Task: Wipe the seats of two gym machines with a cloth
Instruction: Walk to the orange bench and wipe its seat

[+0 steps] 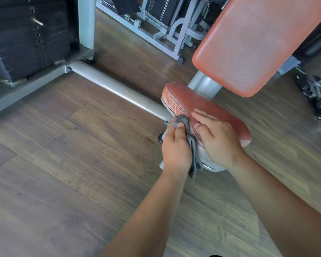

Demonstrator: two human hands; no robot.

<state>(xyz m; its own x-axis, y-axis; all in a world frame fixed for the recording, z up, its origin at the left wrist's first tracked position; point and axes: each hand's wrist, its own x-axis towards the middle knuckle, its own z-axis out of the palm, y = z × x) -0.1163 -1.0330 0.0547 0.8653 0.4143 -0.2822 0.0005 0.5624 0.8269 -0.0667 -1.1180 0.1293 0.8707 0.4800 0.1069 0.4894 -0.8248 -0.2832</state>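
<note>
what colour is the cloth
Grey; the cloth shows best in the head view.

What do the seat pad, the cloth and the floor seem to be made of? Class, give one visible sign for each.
Seat pad: likely leather or vinyl, reddish-brown, slightly glossy; stitched seam and creased grain show.
Cloth: soft grey woven or microfibre fabric, matte; it folds limply.
Floor: wood or wood-look planks, satin; grain lines and board joints show.
</note>
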